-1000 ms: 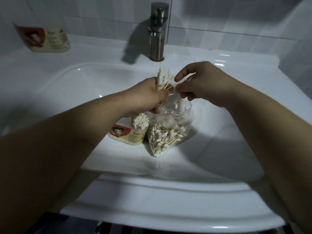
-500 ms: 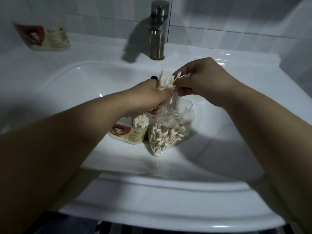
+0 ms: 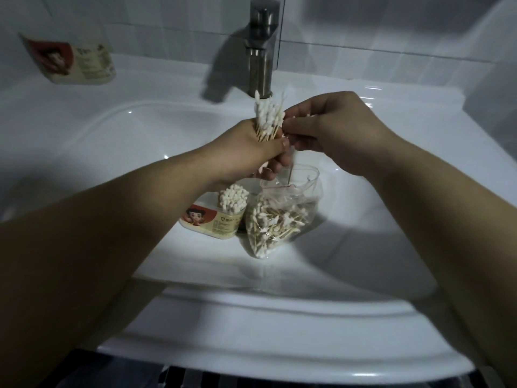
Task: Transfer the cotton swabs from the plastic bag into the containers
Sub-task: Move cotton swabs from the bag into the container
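Note:
My left hand (image 3: 246, 152) grips an upright bundle of cotton swabs (image 3: 268, 119) above the basin. My right hand (image 3: 333, 130) is beside it, its fingertips pinched on the swabs at the bundle's right side. Below them a clear plastic bag (image 3: 277, 219) with many loose swabs lies in the sink, its mouth open upward. To the left of the bag a small labelled container (image 3: 215, 219) leans in the basin, packed with white swab heads (image 3: 233, 198).
The white sink (image 3: 112, 130) surrounds everything, with a steel faucet (image 3: 261, 51) at the back centre. A second labelled container (image 3: 75, 63) lies on the back left ledge against the tiled wall. The sink's front rim (image 3: 251, 331) is close to me.
My right hand has brought a few swabs from the right up against the bundle in my left hand. The bundle has shifted slightly; bag and container have stayed put.

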A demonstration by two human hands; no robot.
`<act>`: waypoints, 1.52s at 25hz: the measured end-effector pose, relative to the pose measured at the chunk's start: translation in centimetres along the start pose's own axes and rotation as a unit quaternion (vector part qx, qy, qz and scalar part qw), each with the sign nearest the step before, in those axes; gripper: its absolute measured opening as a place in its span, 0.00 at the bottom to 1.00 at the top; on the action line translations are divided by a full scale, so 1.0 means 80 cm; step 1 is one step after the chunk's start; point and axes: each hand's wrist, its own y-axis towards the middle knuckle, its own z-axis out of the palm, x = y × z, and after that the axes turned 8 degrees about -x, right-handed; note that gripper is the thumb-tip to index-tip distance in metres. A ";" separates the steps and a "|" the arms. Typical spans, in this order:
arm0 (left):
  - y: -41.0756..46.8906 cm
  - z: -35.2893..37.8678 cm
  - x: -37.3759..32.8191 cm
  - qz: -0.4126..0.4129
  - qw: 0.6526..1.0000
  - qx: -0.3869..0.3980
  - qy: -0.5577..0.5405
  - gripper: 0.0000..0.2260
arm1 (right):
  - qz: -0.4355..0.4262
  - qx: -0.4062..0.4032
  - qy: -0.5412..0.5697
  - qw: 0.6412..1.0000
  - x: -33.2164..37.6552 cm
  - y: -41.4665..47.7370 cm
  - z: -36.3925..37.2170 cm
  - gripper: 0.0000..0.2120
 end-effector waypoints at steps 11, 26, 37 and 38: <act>-0.002 0.003 0.001 -0.049 0.999 -0.001 -0.008 0.08 | -0.082 0.028 -0.165 0.982 -0.006 -0.001 0.003 0.13; 0.009 -0.009 0.003 -0.041 0.997 -0.067 0.024 0.06 | -0.074 0.119 -0.419 0.897 -0.001 -0.005 -0.003 0.16; 0.004 -0.006 0.004 -0.030 0.998 -0.017 0.050 0.10 | -0.033 0.290 -0.569 0.769 -0.004 -0.023 0.018 0.06; 0.003 -0.006 0.004 -0.029 0.998 -0.017 0.051 0.10 | -0.029 0.296 -0.568 0.768 -0.003 -0.024 0.019 0.08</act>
